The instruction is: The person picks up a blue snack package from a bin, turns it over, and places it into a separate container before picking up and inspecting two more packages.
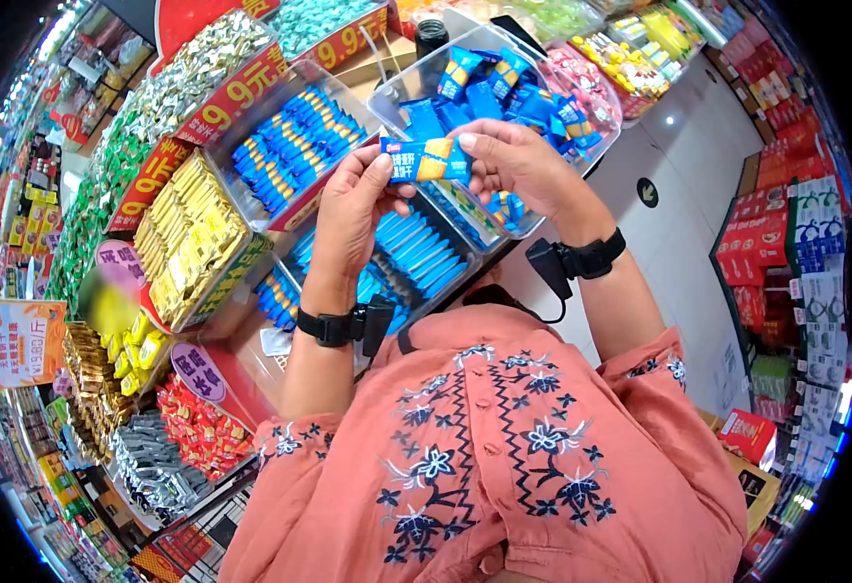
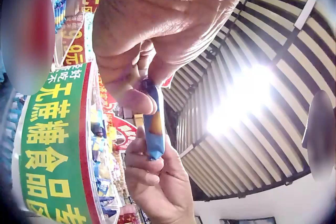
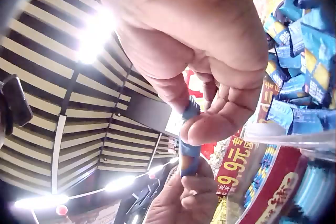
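Observation:
A small blue packet [image 1: 426, 160] with a yellow biscuit picture is held level between both hands above the snack bins. The left hand [image 1: 353, 204] pinches its left end between thumb and fingers, and the right hand [image 1: 523, 170] pinches the right end. In the left wrist view the packet [image 2: 155, 121] appears edge-on, with the left hand [image 2: 157, 29] at its upper end and the right hand [image 2: 160, 187] at the lower one. The right wrist view shows the right hand [image 3: 205, 61] gripping one end of the packet [image 3: 189, 153].
Behind the packet stands a clear bin of loose blue packets [image 1: 484, 97]; a bin of rowed blue packets [image 1: 295, 146] is to its left. Yellow packets [image 1: 192, 223] fill another bin. Dark-packaged blue snacks [image 1: 416, 253] lie below the hands. Shelves [image 1: 766, 262] line the right side.

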Demonstrator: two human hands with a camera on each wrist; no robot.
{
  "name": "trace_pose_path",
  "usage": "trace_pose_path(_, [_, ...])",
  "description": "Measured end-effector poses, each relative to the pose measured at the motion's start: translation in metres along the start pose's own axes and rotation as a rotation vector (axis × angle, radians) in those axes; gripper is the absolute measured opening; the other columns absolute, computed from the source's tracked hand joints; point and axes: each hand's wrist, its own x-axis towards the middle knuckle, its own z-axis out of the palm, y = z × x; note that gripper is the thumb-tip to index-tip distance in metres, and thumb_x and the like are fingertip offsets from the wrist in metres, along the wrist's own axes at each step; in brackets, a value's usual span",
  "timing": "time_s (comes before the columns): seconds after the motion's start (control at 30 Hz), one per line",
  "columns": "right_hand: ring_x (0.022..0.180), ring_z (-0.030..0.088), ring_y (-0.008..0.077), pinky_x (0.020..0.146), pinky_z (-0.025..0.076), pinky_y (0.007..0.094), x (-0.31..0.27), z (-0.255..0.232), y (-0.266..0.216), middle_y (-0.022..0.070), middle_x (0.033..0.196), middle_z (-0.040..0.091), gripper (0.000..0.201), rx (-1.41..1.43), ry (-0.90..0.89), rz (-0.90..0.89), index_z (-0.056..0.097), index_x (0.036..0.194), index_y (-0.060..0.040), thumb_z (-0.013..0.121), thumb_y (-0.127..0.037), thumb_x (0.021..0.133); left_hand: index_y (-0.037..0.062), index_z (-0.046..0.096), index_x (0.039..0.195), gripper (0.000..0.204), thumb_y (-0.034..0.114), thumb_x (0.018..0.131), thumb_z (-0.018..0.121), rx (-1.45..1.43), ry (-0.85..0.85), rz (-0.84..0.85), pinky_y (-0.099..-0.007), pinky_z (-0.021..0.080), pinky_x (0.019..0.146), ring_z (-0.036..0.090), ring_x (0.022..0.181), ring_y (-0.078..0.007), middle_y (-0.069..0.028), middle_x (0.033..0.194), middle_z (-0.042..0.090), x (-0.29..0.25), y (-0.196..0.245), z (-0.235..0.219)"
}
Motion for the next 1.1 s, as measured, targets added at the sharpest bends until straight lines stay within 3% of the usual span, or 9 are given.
trace_pose_path(0.17, [0.067,0.062,0.0082,0.062,0.054,0.0241,0.008,0.010,0.013,0.0011,0.085,0.063,0.028,0.005,-0.013,-0.039,0.062,0.114,-0.0021,0.064,-0.025,0.098,0.0021,0.054,0.122,0.028,0.020,0.102,0.059,-0.020,0.034,-0.018,-0.0283,0.060,0.068,0.070,0.083,-0.0161,-0.0080,0.102,0.068,-0.003,0.002,-0.006])
trace_pose_path(0.43, [0.064,0.062,0.0073,0.055,0.051,0.0221,0.011,0.017,0.018,0.0009,0.084,0.063,0.029,-0.088,0.018,-0.020,0.063,0.117,-0.0009,0.064,-0.022,0.097,0.0063,0.054,0.128,0.033,0.025,0.101,0.060,0.226,-0.025,-0.129,-0.0237,0.054,0.069,0.069,0.090,-0.0144,-0.0049,0.108,0.068,-0.004,0.021,-0.019])
trace_pose_path(0.47, [0.064,0.062,0.0073,0.054,0.051,0.0220,0.011,0.018,0.016,0.0009,0.084,0.063,0.029,-0.118,0.015,-0.016,0.063,0.117,-0.0007,0.064,-0.021,0.097,0.0075,0.057,0.128,0.034,0.027,0.101,0.061,0.285,-0.025,-0.111,-0.0208,0.050,0.070,0.065,0.088,-0.0093,-0.0008,0.104,0.065,-0.005,0.028,-0.017])
trace_pose_path(0.63, [0.064,0.061,0.0071,0.054,0.050,0.0216,0.014,0.021,0.012,0.0001,0.084,0.062,0.028,-0.180,-0.021,-0.024,0.063,0.115,-0.0007,0.064,-0.022,0.096,0.0071,0.061,0.123,0.032,0.027,0.099,0.065,0.439,-0.067,-0.108,-0.0169,0.041,0.062,0.051,0.073,-0.0017,0.0051,0.086,0.056,0.010,0.046,-0.036])
trace_pose_path(0.93, [0.066,0.060,0.0068,0.055,0.049,0.0216,0.015,0.029,0.015,-0.0008,0.080,0.062,0.026,-0.216,-0.024,-0.027,0.065,0.111,-0.0015,0.065,-0.021,0.094,0.0052,0.065,0.120,0.036,0.030,0.095,0.069,0.710,-0.302,-0.272,-0.0170,0.040,0.061,0.055,0.076,-0.0031,0.0042,0.089,0.062,0.015,0.061,-0.039])
trace_pose_path(1.1, [0.065,0.058,0.0057,0.055,0.048,0.0225,0.010,0.033,0.021,-0.0010,0.081,0.062,0.026,-0.305,-0.007,-0.047,0.065,0.111,-0.0011,0.065,-0.021,0.094,0.0088,0.065,0.117,0.034,0.036,0.097,0.067,0.696,-0.526,-0.305,-0.0209,0.044,0.071,0.054,0.081,-0.0034,0.0065,0.092,0.061,0.010,0.052,-0.037])
